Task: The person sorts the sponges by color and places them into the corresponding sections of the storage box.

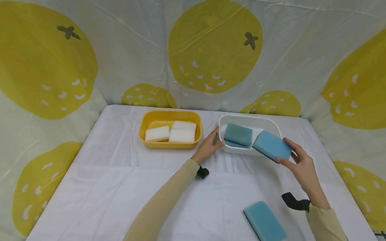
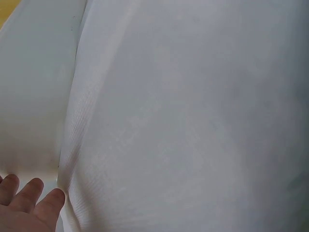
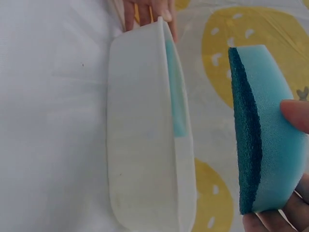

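My right hand (image 1: 303,167) grips a blue sponge (image 1: 272,145) by its ends, tilted over the front right of a white tub (image 1: 265,122). In the right wrist view this sponge (image 3: 270,130) shows a dark scouring layer, and the fingers bend it slightly. Several blue sponges are involved: a stack (image 1: 238,134) lies in the tub's left part, and another sponge (image 1: 265,221) rests on the cloth near the front. My left hand (image 1: 208,146) touches the tub's left end with fingers fairly straight. Only its fingertips (image 2: 49,205) show in the left wrist view.
Left of the white tub stands a yellow tub (image 1: 144,134) holding white sponge blocks (image 1: 182,135). A wrinkled white cloth (image 1: 105,187) covers the table. Behind and at both sides hangs a curtain (image 1: 135,50) with yellow fruit prints.
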Available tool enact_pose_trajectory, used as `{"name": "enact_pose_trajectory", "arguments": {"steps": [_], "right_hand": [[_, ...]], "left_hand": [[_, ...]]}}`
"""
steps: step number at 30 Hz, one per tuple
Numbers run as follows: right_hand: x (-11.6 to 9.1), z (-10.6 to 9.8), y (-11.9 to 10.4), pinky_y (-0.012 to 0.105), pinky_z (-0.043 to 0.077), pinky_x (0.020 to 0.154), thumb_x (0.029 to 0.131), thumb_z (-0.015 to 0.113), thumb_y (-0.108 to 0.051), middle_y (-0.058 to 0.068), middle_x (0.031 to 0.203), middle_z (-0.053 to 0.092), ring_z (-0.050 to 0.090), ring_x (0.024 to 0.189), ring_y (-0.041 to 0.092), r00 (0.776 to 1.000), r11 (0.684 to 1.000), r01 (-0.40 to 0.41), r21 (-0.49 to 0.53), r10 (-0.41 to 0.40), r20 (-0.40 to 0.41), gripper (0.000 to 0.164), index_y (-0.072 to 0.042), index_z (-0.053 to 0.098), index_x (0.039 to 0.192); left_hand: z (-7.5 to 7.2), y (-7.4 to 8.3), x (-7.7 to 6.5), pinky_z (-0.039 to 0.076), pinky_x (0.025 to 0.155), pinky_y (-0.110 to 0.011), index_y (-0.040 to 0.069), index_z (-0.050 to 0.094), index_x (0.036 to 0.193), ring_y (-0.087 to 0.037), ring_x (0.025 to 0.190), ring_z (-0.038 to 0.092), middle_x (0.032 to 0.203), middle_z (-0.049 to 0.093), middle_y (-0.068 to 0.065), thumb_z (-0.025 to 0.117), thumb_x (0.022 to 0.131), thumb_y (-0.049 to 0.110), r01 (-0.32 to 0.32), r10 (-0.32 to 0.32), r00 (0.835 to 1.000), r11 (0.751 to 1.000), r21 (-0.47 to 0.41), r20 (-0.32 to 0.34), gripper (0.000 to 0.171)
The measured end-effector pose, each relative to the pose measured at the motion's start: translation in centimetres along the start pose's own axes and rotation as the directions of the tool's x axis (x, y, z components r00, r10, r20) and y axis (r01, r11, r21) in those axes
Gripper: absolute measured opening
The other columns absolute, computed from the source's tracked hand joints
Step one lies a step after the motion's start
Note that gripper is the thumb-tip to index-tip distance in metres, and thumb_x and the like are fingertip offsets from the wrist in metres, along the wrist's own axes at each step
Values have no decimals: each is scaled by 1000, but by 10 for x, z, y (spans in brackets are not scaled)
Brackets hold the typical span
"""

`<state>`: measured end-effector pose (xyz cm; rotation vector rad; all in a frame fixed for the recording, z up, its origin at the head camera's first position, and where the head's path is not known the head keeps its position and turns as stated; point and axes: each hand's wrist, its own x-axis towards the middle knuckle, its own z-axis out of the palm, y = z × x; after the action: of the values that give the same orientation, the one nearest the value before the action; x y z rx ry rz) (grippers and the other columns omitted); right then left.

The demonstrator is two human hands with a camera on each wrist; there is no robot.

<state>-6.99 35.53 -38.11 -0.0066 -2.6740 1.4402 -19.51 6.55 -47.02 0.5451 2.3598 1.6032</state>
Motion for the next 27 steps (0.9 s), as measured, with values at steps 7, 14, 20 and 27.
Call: {"name": "enact_pose_trajectory", "arguments": {"steps": [7, 14, 20, 27], "right_hand": [[13, 0, -4, 5, 33, 92, 94, 63, -20, 12, 158, 15, 19, 139, 43, 998, 998, -55, 13, 55, -30, 71, -20, 24, 153], [28, 4, -8, 7, 32, 96, 93, 64, -20, 12, 157, 17, 22, 139, 40, 994, 998, -55, 30, 57, -89, 71, -17, 25, 153], [40, 9, -12, 15, 32, 101, 93, 65, -19, 10, 156, 20, 24, 138, 39, 987, 996, -75, 53, 82, -136, 71, -15, 27, 152], [53, 13, -12, 45, 26, 110, 93, 63, -17, 13, 157, 18, 23, 138, 40, 978, 990, -101, 99, 117, -175, 70, -11, 26, 152]], "left_hand": [[0, 0, 0, 22, 112, -29, 16, 13, 155, -12, 142, 17, 158, 16, 2, 60, 95, 34, 0, 0, 1000, 1000, -7, 9, 78], [0, 1, -1, 21, 113, -29, 17, 13, 155, -12, 142, 17, 158, 16, 2, 60, 95, 34, 0, 0, 1000, 1000, -12, 4, 77], [-1, 1, -1, 22, 113, -29, 18, 13, 155, -12, 142, 17, 158, 16, 2, 60, 95, 34, -4, 4, 1000, 1000, -8, 3, 78], [-1, 0, 0, 22, 112, -29, 18, 13, 155, -12, 142, 18, 158, 16, 2, 60, 95, 36, 0, 0, 1000, 1000, 2, 5, 79]]}}
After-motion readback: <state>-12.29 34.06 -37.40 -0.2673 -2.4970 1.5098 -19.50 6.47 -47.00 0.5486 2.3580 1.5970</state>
